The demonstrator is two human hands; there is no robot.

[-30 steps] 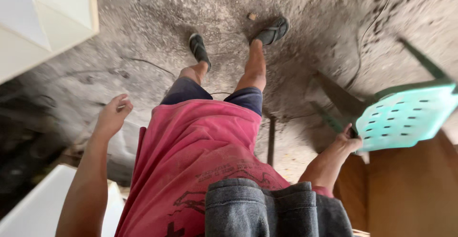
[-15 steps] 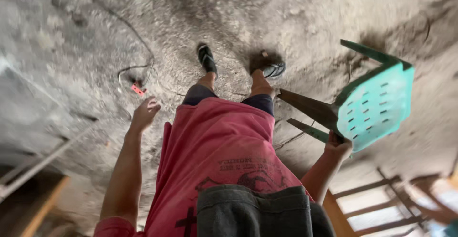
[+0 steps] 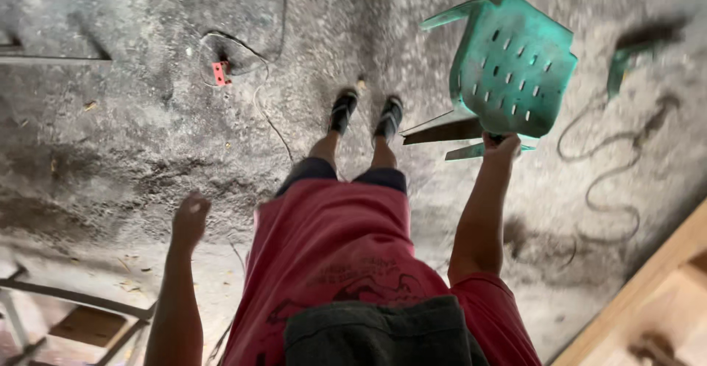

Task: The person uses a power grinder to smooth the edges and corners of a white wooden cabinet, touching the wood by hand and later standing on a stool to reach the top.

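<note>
My right hand [image 3: 501,145] grips the edge of a green plastic chair [image 3: 512,64] with slotted holes and holds it tilted off the concrete floor, to the right of my feet [image 3: 366,112]. The chair's legs point left toward my shoes. At my side on the left, my left hand [image 3: 190,215] hangs free with nothing in it, its fingers curled in. I wear a red shirt and dark shorts.
A small red box [image 3: 219,73] with a looped cable lies on the floor at upper left. A green tool [image 3: 626,64] and a long winding cord [image 3: 611,182] lie at right. Wooden boards [image 3: 655,292] sit at lower right, a metal frame [image 3: 74,300] at lower left.
My view has swung across the floor. The chair has risen and tilted further in my right hand. My left hand has dropped lower and its fingers have curled in.
</note>
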